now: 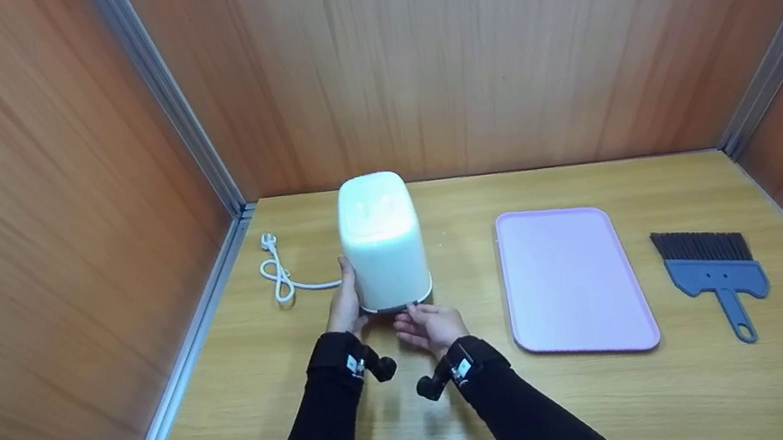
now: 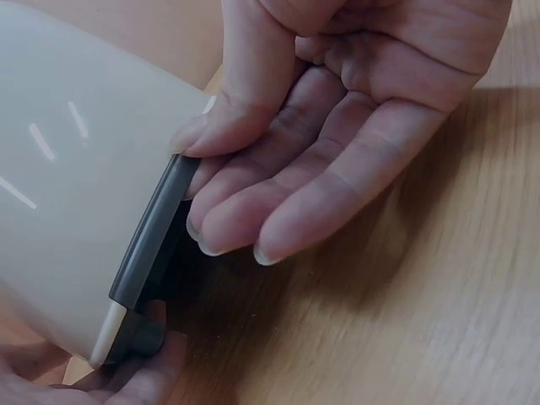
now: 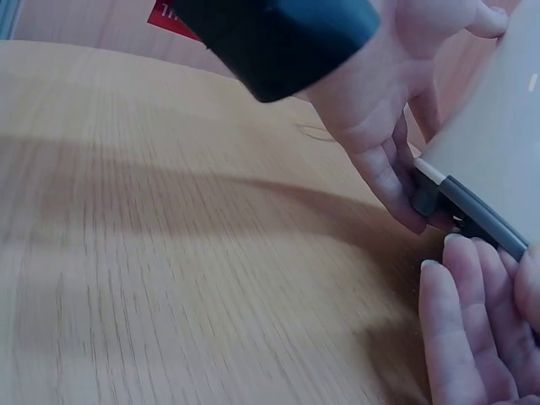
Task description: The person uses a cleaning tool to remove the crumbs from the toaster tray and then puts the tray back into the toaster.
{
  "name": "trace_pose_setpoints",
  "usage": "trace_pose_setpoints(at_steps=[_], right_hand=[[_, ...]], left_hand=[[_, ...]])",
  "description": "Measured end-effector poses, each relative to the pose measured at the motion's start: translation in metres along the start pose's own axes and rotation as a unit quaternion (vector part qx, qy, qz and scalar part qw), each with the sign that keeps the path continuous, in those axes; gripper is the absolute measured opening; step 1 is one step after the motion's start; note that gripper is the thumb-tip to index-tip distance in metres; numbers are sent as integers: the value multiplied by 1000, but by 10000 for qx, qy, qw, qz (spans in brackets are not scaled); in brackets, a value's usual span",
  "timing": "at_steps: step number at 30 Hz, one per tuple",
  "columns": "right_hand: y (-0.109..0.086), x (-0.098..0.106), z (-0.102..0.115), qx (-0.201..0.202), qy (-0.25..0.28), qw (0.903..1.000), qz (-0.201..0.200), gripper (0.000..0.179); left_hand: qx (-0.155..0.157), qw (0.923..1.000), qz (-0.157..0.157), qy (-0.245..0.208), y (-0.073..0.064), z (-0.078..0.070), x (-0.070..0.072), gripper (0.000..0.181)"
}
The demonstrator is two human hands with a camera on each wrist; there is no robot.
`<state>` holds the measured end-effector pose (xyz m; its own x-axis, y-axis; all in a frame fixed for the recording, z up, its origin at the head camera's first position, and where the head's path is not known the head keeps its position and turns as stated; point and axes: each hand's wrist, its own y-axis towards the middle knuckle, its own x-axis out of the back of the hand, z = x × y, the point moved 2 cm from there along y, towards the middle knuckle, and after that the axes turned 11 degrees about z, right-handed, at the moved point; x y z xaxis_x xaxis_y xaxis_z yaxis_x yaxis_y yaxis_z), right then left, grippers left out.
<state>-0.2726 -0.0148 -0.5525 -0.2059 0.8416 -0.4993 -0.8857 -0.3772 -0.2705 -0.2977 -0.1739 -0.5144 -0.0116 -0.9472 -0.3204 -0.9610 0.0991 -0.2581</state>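
Note:
A white rounded electric appliance (image 1: 383, 244) stands near the back left in the head view, with a dark grey strip (image 2: 153, 232) along its near lower edge. My left hand (image 1: 346, 305) grips its lower left side, thumb up along the wall and fingers curled under the base by a small grey foot (image 3: 424, 198). At the front, my right hand (image 1: 432, 324) pinches the grey strip between thumb and index finger. Its other fingers (image 2: 316, 211) are loosely bent below the edge, over the table. The appliance's underside is mostly hidden.
A white cord with a plug (image 1: 269, 242) lies looped left of the appliance. To the right are a pink tray (image 1: 573, 279) and, further right, a blue brush (image 1: 720, 275) with dark bristles. Wooden panels (image 1: 460, 52) enclose the table (image 1: 688, 400) at the back and sides.

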Motion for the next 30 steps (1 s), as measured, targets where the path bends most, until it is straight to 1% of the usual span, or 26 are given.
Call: trace_pose_setpoints(at_steps=[7, 12, 17, 22, 30], right_hand=[[-4, -3, 1, 189, -115, 9997, -140, 24], [-5, -3, 0, 218, -310, 9990, -246, 24], [-6, -5, 1, 309, -457, 9982, -219, 23], [-8, -6, -1, 291, -492, 9982, -204, 21], [-10, -7, -4, 272, -535, 9976, -343, 30]], left_hand=[[-32, 9999, -48, 93, 0, -1, -2, 90], [-47, 9999, -30, 89, -1, -1, -4, 88], [-95, 9999, -45, 96, -2, -2, -4, 89], [-30, 9999, -77, 75, -1, -1, -1, 88], [49, 9998, -194, 84, -1, 1, 1, 89]])
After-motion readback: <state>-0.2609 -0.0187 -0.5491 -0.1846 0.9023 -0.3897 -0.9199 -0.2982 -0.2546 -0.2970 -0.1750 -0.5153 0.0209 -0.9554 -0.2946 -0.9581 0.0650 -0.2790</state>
